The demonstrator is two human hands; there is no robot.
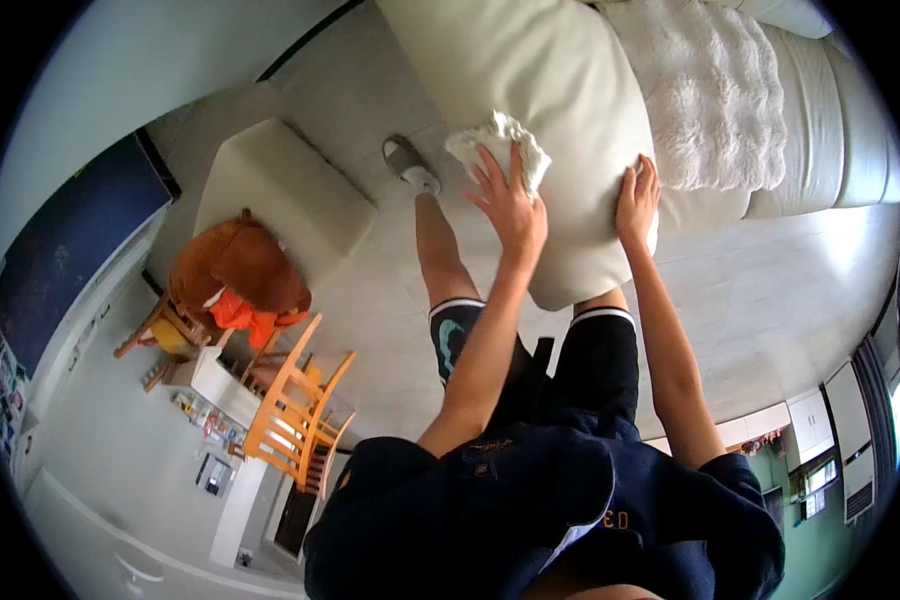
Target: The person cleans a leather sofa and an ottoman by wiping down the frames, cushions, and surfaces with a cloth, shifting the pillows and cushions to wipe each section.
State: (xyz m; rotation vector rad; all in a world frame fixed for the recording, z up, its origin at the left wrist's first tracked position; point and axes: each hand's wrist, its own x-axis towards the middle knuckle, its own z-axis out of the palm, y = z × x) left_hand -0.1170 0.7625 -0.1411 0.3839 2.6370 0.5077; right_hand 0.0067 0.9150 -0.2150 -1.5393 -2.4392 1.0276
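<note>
My left hand (512, 212) presses a crumpled white cloth (500, 143) against the outer side of the cream sofa's rounded armrest (570, 130). Its fingers lie over the cloth, with the thumb out to the left. On the opposite side of the same armrest rests my right hand (637, 203), fingers stretched out along the edge and holding nothing. A fluffy pale seat cover (715, 100) lies on the sofa just beyond that hand.
A cream ottoman (280, 190) stands to the left, with a large brown plush toy (240, 265) against it. Wooden chairs (295, 410) are at lower left beside a table. My slippered foot (407, 160) is on the tiled floor (760, 290) between ottoman and sofa.
</note>
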